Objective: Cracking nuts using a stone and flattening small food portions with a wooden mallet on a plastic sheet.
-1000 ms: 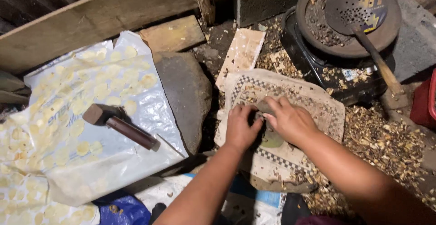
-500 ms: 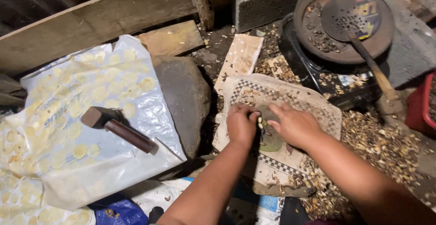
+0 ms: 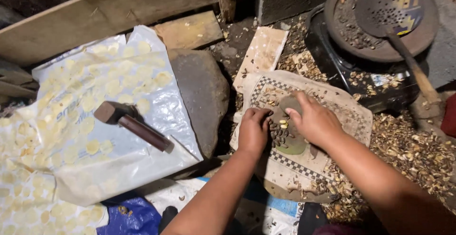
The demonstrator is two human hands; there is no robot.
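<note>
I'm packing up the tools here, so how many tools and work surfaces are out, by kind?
Hammer: 1
Perforated skimmer ladle: 1
Round pan: 1
Flat stone: 1
Small green dish with dark seeds, between the left hand and right hand: 1
Total: 5

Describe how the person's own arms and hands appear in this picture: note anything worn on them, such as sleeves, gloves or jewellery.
Both forearms are bare as far as the frame shows: no sleeves reach into view. The left hand and the right hand wear no gloves. No ring, watch or bracelet can be seen on either. The fingers are short with unpainted nails, though the dim light hides fine detail.
</note>
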